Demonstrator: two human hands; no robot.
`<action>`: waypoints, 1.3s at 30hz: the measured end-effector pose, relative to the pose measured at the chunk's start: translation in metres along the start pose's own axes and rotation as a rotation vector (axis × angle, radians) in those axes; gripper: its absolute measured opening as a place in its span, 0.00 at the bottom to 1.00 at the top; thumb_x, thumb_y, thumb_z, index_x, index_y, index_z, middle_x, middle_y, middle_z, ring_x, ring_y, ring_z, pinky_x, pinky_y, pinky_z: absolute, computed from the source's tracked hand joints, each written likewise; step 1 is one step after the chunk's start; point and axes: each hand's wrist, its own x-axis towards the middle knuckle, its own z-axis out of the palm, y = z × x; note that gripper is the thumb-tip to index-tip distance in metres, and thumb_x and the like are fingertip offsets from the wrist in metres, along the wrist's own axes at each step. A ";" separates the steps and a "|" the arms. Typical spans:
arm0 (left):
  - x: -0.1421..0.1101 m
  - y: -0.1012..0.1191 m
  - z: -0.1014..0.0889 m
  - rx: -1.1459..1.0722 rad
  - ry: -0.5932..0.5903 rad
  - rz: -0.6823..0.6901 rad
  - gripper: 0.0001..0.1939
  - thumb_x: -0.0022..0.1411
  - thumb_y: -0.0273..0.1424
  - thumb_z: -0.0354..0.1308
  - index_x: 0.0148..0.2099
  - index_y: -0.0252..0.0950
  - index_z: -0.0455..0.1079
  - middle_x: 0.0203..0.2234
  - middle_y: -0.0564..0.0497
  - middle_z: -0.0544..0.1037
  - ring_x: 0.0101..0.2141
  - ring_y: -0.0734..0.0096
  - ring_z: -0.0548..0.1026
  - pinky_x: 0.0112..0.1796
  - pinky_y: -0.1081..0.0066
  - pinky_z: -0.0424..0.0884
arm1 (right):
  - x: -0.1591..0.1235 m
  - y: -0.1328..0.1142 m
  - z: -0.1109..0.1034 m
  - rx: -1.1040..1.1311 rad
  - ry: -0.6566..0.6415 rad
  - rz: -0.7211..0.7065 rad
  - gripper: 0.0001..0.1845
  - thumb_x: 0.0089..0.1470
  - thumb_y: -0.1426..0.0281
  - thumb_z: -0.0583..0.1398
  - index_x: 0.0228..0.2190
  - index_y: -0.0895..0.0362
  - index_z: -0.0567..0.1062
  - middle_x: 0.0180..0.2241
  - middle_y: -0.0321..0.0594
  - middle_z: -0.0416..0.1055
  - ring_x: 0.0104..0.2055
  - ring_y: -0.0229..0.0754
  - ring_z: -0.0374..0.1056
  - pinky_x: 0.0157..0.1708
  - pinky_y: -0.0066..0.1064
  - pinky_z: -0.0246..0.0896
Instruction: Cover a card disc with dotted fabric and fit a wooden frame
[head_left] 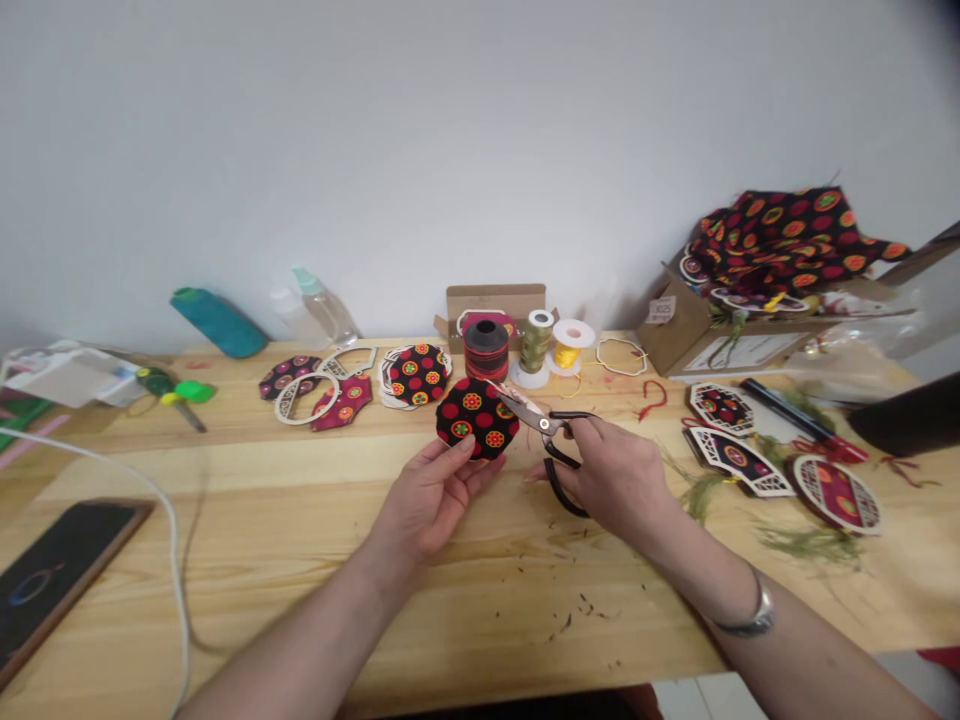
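Item: my left hand, holding a round piece of black dotted fabric at its lower edge. Item: my right hand, gripping black-handled scissors, blade tips at the fabric's edge. Beyond them on the wooden counter: a dark thread spool, a green thread spool and a yellow thread spool, just behind the fabric. To the left: more dotted fabric pieces and pale wooden frames. To the right: a cardboard box under bunched dotted cloth. Lower left: a phone.
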 end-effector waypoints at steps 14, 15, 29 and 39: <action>0.000 0.001 0.000 0.003 0.022 0.003 0.04 0.54 0.19 0.62 0.34 0.30 0.76 0.31 0.45 0.83 0.33 0.65 0.81 0.42 0.60 0.78 | 0.001 0.005 -0.001 0.067 0.008 0.047 0.24 0.59 0.54 0.53 0.26 0.60 0.74 0.20 0.41 0.73 0.20 0.39 0.68 0.20 0.30 0.49; 0.000 0.001 0.000 0.002 0.026 0.003 0.04 0.54 0.19 0.62 0.33 0.30 0.76 0.31 0.45 0.83 0.32 0.66 0.80 0.42 0.60 0.78 | 0.001 0.007 -0.001 0.103 -0.004 0.087 0.25 0.59 0.53 0.52 0.24 0.59 0.73 0.18 0.40 0.72 0.19 0.38 0.67 0.19 0.29 0.48; 0.000 0.002 0.000 0.001 0.056 0.002 0.04 0.54 0.20 0.61 0.34 0.30 0.76 0.31 0.44 0.83 0.32 0.64 0.80 0.42 0.57 0.77 | 0.009 0.021 -0.009 0.212 -0.255 0.308 0.27 0.53 0.45 0.52 0.23 0.56 0.70 0.15 0.39 0.67 0.18 0.40 0.63 0.19 0.29 0.44; 0.001 0.000 -0.001 -0.006 0.026 -0.026 0.06 0.57 0.20 0.59 0.37 0.31 0.76 0.36 0.43 0.83 0.39 0.63 0.80 0.46 0.59 0.75 | 0.003 0.002 -0.002 0.175 -0.247 0.125 0.24 0.54 0.51 0.53 0.29 0.60 0.72 0.24 0.44 0.74 0.25 0.43 0.70 0.23 0.31 0.48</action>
